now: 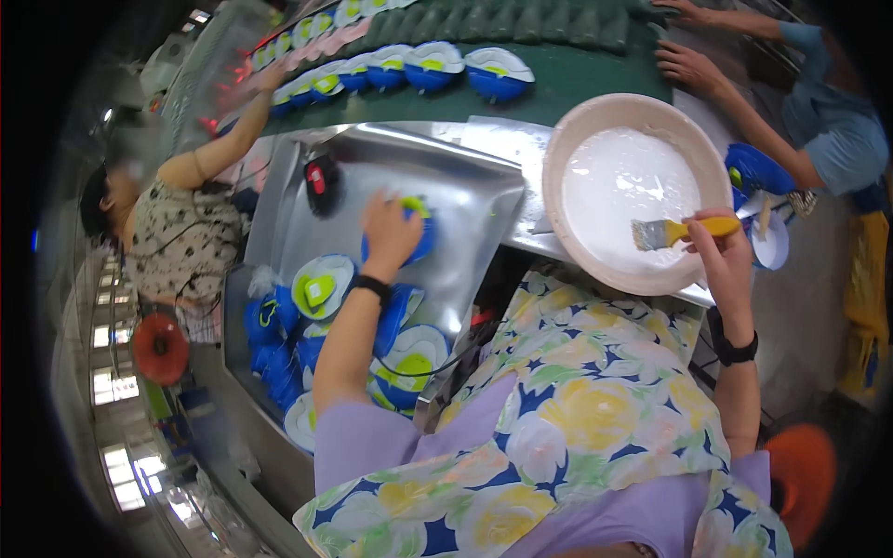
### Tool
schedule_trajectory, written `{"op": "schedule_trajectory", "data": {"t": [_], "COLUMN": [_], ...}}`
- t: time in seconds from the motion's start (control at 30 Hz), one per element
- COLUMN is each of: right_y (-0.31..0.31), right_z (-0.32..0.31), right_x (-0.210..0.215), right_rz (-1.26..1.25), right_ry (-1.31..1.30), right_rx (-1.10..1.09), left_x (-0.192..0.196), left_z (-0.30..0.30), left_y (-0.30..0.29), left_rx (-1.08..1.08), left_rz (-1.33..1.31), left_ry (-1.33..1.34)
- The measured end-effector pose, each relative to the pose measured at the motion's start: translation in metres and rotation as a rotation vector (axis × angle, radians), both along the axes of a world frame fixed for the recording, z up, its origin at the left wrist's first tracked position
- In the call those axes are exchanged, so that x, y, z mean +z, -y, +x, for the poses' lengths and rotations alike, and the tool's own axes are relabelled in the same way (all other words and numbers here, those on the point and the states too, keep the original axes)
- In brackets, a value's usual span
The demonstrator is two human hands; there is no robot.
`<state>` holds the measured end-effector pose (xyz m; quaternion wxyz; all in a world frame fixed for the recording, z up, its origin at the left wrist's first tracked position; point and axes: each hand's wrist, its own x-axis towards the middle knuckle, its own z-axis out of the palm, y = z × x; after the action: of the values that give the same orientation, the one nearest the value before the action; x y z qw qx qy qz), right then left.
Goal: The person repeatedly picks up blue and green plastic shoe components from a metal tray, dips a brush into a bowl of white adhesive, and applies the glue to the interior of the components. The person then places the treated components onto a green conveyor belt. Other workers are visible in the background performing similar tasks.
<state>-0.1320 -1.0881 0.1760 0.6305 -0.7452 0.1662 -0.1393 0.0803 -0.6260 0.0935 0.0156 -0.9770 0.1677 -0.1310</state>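
My right hand [726, 256] grips a brush [679, 232] by its yellow handle. Its bristles hang over the thick white liquid [628, 186] inside a pale pink basin [549, 177]. My left hand [391, 232], a little blurred, is closed on a blue and lime-green piece [424, 228] that looks like a shoe upper. That hand partly covers the piece, above a shiny metal tray [465, 167]. Similar blue, white and lime-green pieces lie piled beside my left forearm, one of them [323, 286] showing its lime inside.
Across the far side runs a green conveyor belt [577, 79] bearing rows of similar blue pieces [499, 74] and dark green shapes [595, 28]. A black-and-red object [321, 183] sits in the tray's far left corner. Co-workers reach in from left and right. A blue container [770, 244] stands right of the basin.
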Motion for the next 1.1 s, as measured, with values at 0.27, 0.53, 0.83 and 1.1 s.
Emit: {"op": "schedule_trajectory", "data": {"t": [0.27,0.53,0.83,1.1], "right_y": [0.002,-0.04,-0.038,0.033], "right_z": [0.047,0.078,0.068,0.065], "right_x": [0.002,-0.012,-0.011,0.031], "right_rz": [-0.212,-0.521,-0.618,-0.447], "right_ry": [0.011,0.02,-0.022,0.211], "right_rx": [0.122,0.43,0.613,0.245], "left_x": [-0.026,0.016,0.098,0.08], "left_z": [0.028,0.004,0.024,0.044], "left_y": [-0.082,0.007,0.074,0.136], "left_rx": [0.445,-0.192,-0.209,-0.27], "left_rz": [-0.346,-0.241,-1.349,-1.324], "left_ry": [-0.37,-0.291,-0.81,-1.313]}}
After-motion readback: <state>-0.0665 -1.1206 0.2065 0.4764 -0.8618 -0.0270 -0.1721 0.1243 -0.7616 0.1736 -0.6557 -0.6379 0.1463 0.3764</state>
